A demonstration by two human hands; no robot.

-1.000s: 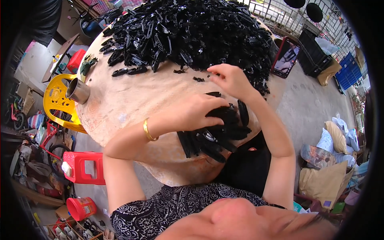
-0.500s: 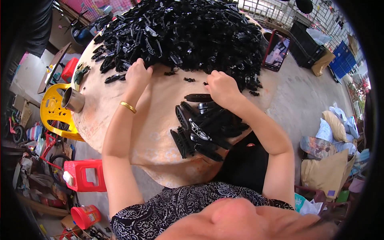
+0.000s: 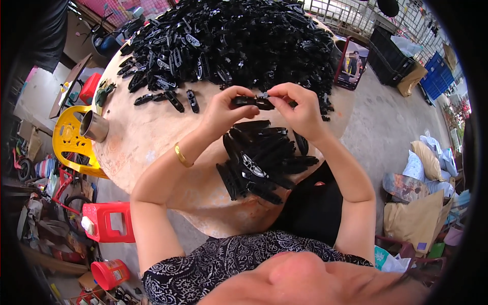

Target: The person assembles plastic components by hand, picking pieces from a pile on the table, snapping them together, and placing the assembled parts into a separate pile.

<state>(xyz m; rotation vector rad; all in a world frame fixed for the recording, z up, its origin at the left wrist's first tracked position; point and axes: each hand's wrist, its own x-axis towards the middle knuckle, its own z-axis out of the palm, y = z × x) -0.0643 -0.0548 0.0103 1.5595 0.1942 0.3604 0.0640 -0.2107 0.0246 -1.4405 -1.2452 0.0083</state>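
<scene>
Above the tabletop, between two groups of black parts, my hands meet. My left hand (image 3: 226, 113) is closed on an elongated black plastic part (image 3: 244, 100), held level between thumb and fingers. Thumb and fingertips of my right hand (image 3: 301, 108) pinch a small black piece (image 3: 264, 102) at the right end of that part; its exact shape is too small to make out. Just below my hands lies a smaller heap of long black parts (image 3: 252, 165). The large pile of black plastic parts (image 3: 218, 46) rises beyond them, with a few loose parts (image 3: 175, 101) at its near left edge.
A round table with a pale cover (image 3: 137, 137) bears both heaps. A phone (image 3: 351, 63) stands upright at its right edge. At the left are a metal cup (image 3: 94, 126), a yellow chair (image 3: 63, 134) and a red stool (image 3: 108, 222). Black (image 3: 389, 56) and blue crates (image 3: 438, 71) stand farther right.
My hands have moved from the large pile's near edge to meet above the smaller heap, now holding the black part and small piece together. Loose parts at the pile's left edge have shifted.
</scene>
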